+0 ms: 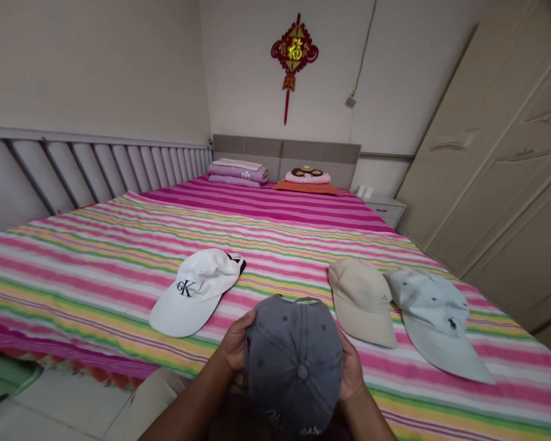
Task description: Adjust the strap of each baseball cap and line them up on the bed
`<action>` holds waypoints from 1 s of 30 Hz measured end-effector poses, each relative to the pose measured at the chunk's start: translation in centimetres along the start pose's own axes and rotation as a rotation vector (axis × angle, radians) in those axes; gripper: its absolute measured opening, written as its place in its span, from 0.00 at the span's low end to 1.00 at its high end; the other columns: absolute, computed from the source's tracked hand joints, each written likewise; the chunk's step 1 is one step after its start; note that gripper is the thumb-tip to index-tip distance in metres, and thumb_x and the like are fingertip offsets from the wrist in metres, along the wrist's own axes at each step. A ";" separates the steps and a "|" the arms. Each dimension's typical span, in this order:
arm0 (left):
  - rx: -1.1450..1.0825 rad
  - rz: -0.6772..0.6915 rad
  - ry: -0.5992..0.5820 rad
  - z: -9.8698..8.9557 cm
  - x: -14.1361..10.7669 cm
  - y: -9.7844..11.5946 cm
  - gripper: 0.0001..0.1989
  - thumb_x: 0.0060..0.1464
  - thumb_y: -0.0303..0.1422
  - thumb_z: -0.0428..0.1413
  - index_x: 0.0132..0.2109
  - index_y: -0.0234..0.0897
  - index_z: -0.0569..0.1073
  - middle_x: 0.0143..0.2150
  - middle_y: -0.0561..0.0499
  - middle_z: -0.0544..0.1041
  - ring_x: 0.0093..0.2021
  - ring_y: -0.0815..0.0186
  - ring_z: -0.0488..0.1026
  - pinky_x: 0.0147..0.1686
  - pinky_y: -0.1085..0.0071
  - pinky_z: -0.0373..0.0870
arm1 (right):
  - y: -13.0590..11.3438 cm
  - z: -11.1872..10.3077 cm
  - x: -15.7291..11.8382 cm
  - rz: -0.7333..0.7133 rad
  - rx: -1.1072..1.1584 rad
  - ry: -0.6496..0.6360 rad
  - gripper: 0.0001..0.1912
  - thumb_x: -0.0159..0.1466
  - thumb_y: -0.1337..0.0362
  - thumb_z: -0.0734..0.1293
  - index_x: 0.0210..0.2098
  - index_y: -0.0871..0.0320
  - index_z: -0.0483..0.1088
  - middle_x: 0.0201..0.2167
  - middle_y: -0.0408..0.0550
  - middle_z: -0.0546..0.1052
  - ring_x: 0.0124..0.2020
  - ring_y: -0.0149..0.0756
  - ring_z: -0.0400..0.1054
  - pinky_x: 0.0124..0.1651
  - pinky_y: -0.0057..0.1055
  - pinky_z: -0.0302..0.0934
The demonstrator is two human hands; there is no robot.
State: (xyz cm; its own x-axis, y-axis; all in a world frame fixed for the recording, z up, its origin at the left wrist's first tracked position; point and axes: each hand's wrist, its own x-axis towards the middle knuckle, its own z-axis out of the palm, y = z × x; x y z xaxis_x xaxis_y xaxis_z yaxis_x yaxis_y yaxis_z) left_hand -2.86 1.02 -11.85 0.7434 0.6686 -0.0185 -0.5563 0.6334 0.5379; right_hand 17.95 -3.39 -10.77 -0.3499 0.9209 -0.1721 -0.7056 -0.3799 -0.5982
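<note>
A dark grey baseball cap [298, 349] is held up between my two hands, its crown facing me and the opening at its back pointing away. My left hand [237, 340] grips the cap's left side, and my right hand [351, 370] grips its right side; some fingers are hidden behind the cloth. On the bed to the left lies a white baseball cap [202, 285] with black letters. To the right a beige cap [360, 297] rests beside a pale grey-blue cap [434, 312] with a small dark emblem, the two touching or nearly so.
The caps lie on a striped bedspread [275, 239]. Folded bedding [236, 174] and a pillow [307, 177] sit by the headboard [275, 147]. A metal railing [96, 162] runs along the left; a wardrobe [491, 141] and a nightstand [383, 208] stand right. A green stool [9, 376] is at lower left.
</note>
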 end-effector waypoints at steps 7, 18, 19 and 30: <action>0.097 0.177 0.121 1.7 -0.1 0.3 0.13 0.40 0.29 0.60 0.38 0.33 0.75 0.29 0.48 0.78 0.31 0.62 0.75 0.37 0.67 0.68 | -0.5 0.1 -0.7 -0.019 0.068 0.012 0.21 0.45 0.47 0.70 0.31 0.56 0.75 0.28 0.51 0.79 0.41 0.50 0.71 0.47 0.50 0.59; 0.338 0.169 0.194 6.3 -0.4 1.5 0.12 0.42 0.32 0.61 0.35 0.29 0.75 0.27 0.48 0.75 0.25 0.72 0.70 0.27 0.79 0.65 | -2.8 1.4 -2.9 -0.292 -0.041 0.011 0.13 0.47 0.57 0.72 0.31 0.53 0.72 0.30 0.43 0.76 0.34 0.34 0.70 0.41 0.32 0.62; 0.357 0.169 0.185 6.5 -0.4 1.5 0.12 0.41 0.31 0.62 0.36 0.29 0.75 0.27 0.49 0.75 0.25 0.73 0.70 0.26 0.79 0.64 | -3.0 1.5 -3.0 -0.295 -0.019 0.009 0.13 0.49 0.54 0.71 0.31 0.53 0.72 0.28 0.43 0.76 0.32 0.33 0.69 0.39 0.30 0.62; 0.450 0.188 0.162 7.0 -0.3 0.7 0.10 0.41 0.31 0.62 0.31 0.29 0.75 0.25 0.47 0.75 0.24 0.72 0.69 0.26 0.78 0.64 | -3.1 2.7 -3.9 -0.338 -0.122 -0.023 0.14 0.58 0.53 0.64 0.33 0.58 0.71 0.14 0.37 0.65 0.11 0.22 0.54 0.19 0.22 0.56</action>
State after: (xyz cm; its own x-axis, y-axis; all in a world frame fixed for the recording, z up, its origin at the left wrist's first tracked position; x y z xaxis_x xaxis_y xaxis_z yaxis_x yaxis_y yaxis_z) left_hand -0.88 -1.53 -5.55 0.5586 0.8294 0.0022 -0.4331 0.2894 0.8536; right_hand 19.83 -6.03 -6.08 -0.1239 0.9899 0.0688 -0.7054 -0.0391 -0.7078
